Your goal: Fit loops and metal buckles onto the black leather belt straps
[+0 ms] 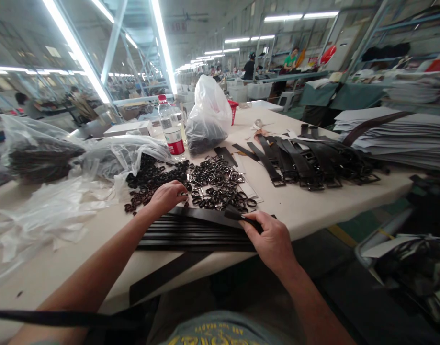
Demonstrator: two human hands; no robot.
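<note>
My right hand (272, 235) grips one end of a black belt strap (205, 215), with the thumb pressed on it. That strap runs leftward across a row of several dark straps (191, 235) laid side by side. At the near edge of the loose parts, my left hand (168, 196) has its fingers drawn together; what is in them, if anything, I cannot make out. Just beyond it lie a heap of metal buckles (216, 175) and a heap of small dark belt loops (158, 172). Another dark strap (169, 275) slants over the table's front edge.
A bottle with a red cap (172, 129) and a filled plastic bag (208, 115) stand behind the heaps. Belts with buckles (302, 163) lie at right, before stacked sheets (385, 129). Crumpled white wrapping (50, 206) covers the table's left. Other people work far back.
</note>
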